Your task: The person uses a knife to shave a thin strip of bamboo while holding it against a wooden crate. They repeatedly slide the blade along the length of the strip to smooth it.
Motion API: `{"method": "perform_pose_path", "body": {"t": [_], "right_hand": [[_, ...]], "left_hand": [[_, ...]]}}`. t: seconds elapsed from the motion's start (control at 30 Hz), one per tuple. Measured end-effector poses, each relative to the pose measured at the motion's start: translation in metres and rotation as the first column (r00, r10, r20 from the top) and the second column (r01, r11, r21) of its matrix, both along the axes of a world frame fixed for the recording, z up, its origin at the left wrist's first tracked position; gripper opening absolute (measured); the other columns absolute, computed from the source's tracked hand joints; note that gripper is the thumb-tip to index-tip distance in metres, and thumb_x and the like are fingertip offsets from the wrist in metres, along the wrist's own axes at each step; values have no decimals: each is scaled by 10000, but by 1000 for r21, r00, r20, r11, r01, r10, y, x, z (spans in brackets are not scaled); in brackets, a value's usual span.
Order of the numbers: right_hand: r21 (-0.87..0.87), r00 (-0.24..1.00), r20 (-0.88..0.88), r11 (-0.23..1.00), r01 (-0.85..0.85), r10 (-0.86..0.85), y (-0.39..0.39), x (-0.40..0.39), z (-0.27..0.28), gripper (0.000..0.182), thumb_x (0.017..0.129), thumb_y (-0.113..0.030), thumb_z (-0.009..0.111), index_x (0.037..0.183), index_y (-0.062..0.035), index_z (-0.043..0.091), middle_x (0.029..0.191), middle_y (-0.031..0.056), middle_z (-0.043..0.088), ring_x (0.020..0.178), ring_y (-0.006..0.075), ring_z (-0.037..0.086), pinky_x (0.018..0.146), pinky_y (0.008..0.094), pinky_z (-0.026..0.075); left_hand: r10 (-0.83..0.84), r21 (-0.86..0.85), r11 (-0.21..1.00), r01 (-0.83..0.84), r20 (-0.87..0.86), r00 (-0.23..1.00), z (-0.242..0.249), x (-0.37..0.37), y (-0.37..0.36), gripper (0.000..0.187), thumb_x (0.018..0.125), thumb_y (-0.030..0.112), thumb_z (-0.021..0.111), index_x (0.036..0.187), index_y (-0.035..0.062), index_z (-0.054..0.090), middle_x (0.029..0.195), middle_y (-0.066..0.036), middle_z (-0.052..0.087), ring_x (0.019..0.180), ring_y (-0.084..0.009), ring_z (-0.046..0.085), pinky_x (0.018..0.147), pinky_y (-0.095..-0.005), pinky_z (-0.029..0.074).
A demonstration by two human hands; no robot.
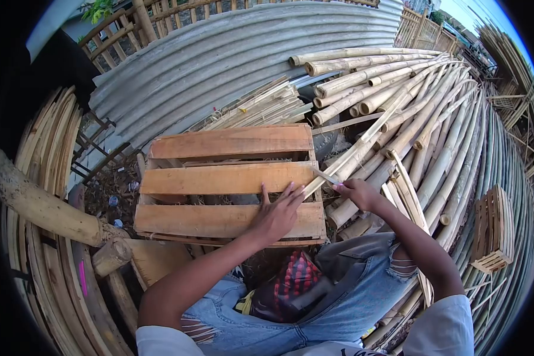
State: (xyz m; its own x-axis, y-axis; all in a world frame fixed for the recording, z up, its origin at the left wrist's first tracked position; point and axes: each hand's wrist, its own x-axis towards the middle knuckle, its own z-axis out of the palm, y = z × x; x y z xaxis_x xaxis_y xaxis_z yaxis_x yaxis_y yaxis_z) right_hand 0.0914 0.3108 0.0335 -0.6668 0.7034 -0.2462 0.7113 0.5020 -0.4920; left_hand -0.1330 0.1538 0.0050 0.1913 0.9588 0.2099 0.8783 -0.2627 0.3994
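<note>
A wooden slatted crate (231,178) stands in front of my knees. My left hand (276,216) lies on its top with fingers stretched out, the fingertips at the near end of a long split bamboo strip (350,155). That strip slants from the crate's right edge up over the bamboo pile. Closed around a knife handle is my right hand (362,194), just right of the crate. The knife blade (326,176) points left and lies across or against the strip; exact contact is hard to tell.
Many bamboo poles (451,130) fill the right side. A corrugated metal sheet (243,59) leans behind the crate. Split strips (261,107) lie at its foot. To the left are a thick bamboo pole (47,199) and upright slats (47,136). A smaller crate (493,228) sits far right.
</note>
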Motion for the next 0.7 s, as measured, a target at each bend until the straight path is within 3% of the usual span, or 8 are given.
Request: {"method": "perform_pose_path", "body": {"t": [0.07,0.13,0.2,0.3,0.5,0.53,0.6,0.7], "right_hand": [[155,973,29,963,222,-229,29,10,-9,573,963,-481,362,952,33,615,701,278,571,731,445,574,687,504,412],[256,957,-237,940,228,-168,61,37,-19,532,994,-410,306,921,22,608,578,252,499,624,462,518,640,533,370],[-22,869,-60,871,490,-490,65,33,-6,488,1003,-356,298,935,19,602,597,256,502,634,456,528,639,527,384],[270,997,-22,959,81,-78,12,14,3,509,998,-383,295,897,-1,616,717,278,570,703,460,558,672,548,405],[233,985,166,969,-83,44,-32,-26,8,608,960,-467,341,754,28,625,695,276,597,747,444,605,672,513,475],[236,985,164,968,-83,44,-14,-21,5,608,960,-467,341,754,28,625,695,276,597,747,444,605,672,513,475],[306,979,-43,930,204,-201,36,4,-15,595,973,-439,321,765,23,634,677,257,598,725,438,607,658,509,476],[473,972,-38,853,222,-232,47,24,-15,609,984,-429,291,787,52,607,761,303,582,786,470,567,669,539,443]], "left_hand": [[-3,-1,1000,3,-1,1000,0,0,0,417,887,85,410,1296,12,452,1435,-75,376,1369,-258,292,1005,-746,55],[-7,3,1000,7,-8,1000,1,0,0,417,885,85,411,1293,11,455,1433,-71,378,1368,-266,293,1004,-747,54],[-27,18,999,28,-19,999,0,-1,0,422,881,80,412,1296,13,455,1432,-70,380,1367,-273,293,1002,-748,52],[-41,26,999,42,-39,998,0,-1,1,430,876,74,412,1300,15,453,1434,-70,378,1365,-276,294,998,-752,49],[-41,2,999,42,-31,999,1,-2,1,433,871,67,414,1299,19,454,1432,-74,379,1363,-272,301,993,-757,45],[-41,5,999,41,-34,999,1,-2,1,433,871,67,414,1299,19,454,1432,-74,379,1363,-272,301,993,-757,45],[-51,28,998,52,-31,998,0,-2,0,430,872,70,416,1297,23,457,1426,-73,388,1363,-262,303,992,-757,35],[-74,50,995,82,-149,986,2,-4,4,403,878,98,416,1273,34,471,1408,-71,405,1351,-259,323,985,-767,67]]}}
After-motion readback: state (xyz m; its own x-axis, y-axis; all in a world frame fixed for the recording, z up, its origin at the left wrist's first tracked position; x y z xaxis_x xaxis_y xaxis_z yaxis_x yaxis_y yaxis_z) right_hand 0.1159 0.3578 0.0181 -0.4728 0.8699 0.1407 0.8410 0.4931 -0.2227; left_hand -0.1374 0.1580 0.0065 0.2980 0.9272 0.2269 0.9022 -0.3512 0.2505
